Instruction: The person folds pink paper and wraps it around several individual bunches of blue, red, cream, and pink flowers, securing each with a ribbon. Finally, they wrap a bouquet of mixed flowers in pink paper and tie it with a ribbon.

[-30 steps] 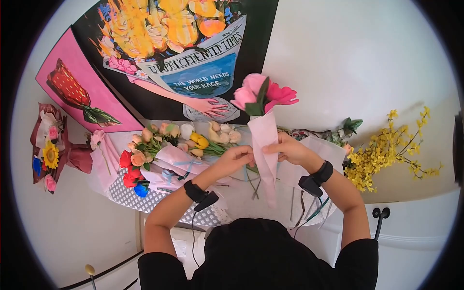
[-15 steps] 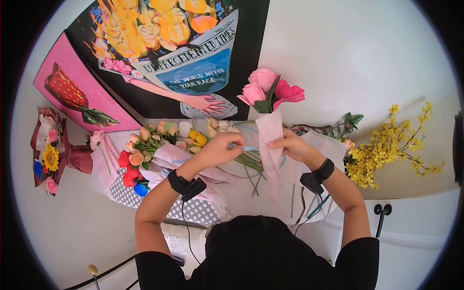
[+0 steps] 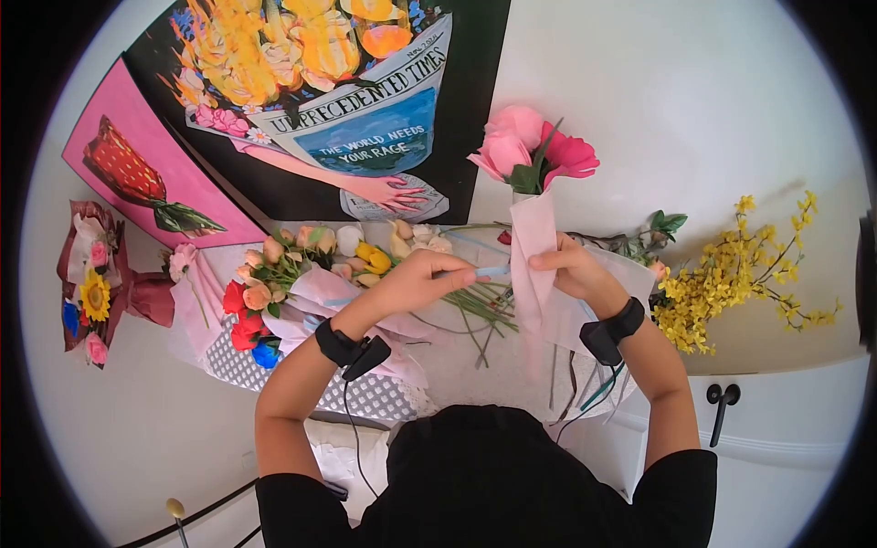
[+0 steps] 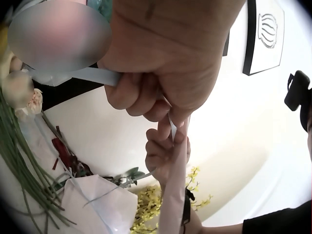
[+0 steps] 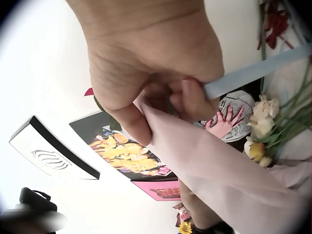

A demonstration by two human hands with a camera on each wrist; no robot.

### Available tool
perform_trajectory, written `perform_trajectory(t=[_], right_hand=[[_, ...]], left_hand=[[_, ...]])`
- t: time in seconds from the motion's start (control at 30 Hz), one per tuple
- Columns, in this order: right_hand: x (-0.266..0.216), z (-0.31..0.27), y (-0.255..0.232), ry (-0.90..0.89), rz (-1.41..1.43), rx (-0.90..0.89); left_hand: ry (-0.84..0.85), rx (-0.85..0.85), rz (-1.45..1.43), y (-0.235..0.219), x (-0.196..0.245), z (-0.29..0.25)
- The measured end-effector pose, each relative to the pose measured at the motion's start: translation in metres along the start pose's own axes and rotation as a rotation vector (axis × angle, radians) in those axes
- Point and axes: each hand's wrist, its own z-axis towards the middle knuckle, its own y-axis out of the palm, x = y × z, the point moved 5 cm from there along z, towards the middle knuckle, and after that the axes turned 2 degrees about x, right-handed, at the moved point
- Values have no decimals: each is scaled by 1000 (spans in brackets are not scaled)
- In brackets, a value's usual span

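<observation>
A small bouquet wrapped in pale pink paper [image 3: 533,224] stands upright in front of me. Light pink flowers [image 3: 509,144], a hot pink flower [image 3: 572,152] and green leaves rise from its top. My right hand [image 3: 577,266] grips the wrapped part, thumb on the front of the paper. In my left hand [image 3: 422,281], curled fingers hold a light blue ribbon [image 3: 493,270] that runs across to the wrap. The right wrist view shows the ribbon [image 5: 263,71] coming from beside the right fingers. Bare stems [image 3: 480,315] lie on the table below.
Loose flowers, including a yellow tulip [image 3: 375,261] and red roses [image 3: 239,300], lie on the table's left and back. Pink sheets [image 3: 365,338] spread there too. Yellow blossom branches [image 3: 703,301] stand at right. Paintings [image 3: 365,146] lean behind. Cables hang from both wrist cameras.
The bouquet and right hand have shifted to the right. My left hand has drawn back from the paper to the left, and the blue ribbon now stretches between it and the wrap.
</observation>
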Motion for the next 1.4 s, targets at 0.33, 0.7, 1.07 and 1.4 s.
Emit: perform_trajectory(t=[0.33,0.7,1.07,1.4], right_hand=[[31,15,0,176,-358,72],[137,31,-22,411,-440,-163],[150,76,-27,66,-1303,-340],[104,61,-54,124,-1709,-3]], left_hand=[[89,111,146,-1,-9,11],[444,39,553,59,-37,-16],[1,54,479,61,-97,6],[-119,22,310,51,-132,21]])
